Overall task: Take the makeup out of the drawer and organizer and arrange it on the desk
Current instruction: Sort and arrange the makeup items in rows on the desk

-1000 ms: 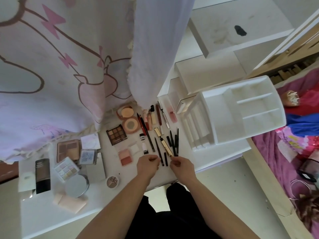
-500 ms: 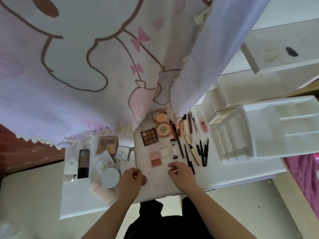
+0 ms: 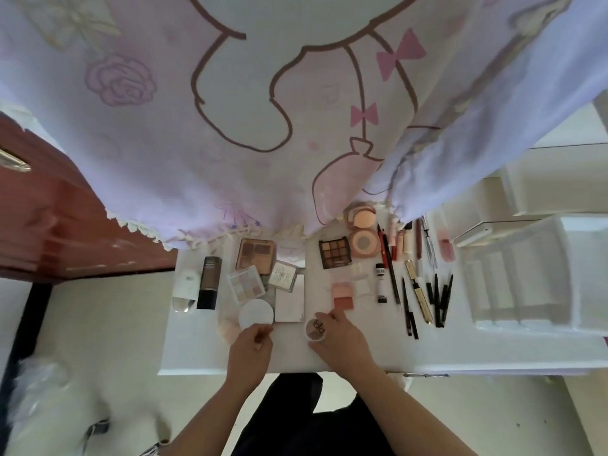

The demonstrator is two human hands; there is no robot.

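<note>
Makeup lies spread over the white desk point(image 3: 204, 353). My right hand point(image 3: 342, 340) holds a small round brown compact point(image 3: 315, 330) between thumb and fingers near the desk's front. My left hand point(image 3: 251, 345) rests beside it with fingers curled, just in front of a round white compact point(image 3: 256, 312); nothing shows in it. Behind are eyeshadow palettes point(image 3: 334, 256), a pink blush point(image 3: 341, 294), a dark foundation bottle point(image 3: 209, 283) and a row of black pencils point(image 3: 439, 299). The white organizer point(image 3: 526, 274) stands at the right.
A pink cartoon-print curtain point(image 3: 230, 110) hangs over the desk's back and hides part of it. A red-brown cabinet point(image 3: 49, 225) is at the left. White drawers point(image 3: 543, 185) sit behind the organizer. My dark-clothed legs are below the front edge.
Both hands have left the pencils at the right and moved left. My right hand now holds the small round compact; my left hand has come near the round white compact. The view swung left.
</note>
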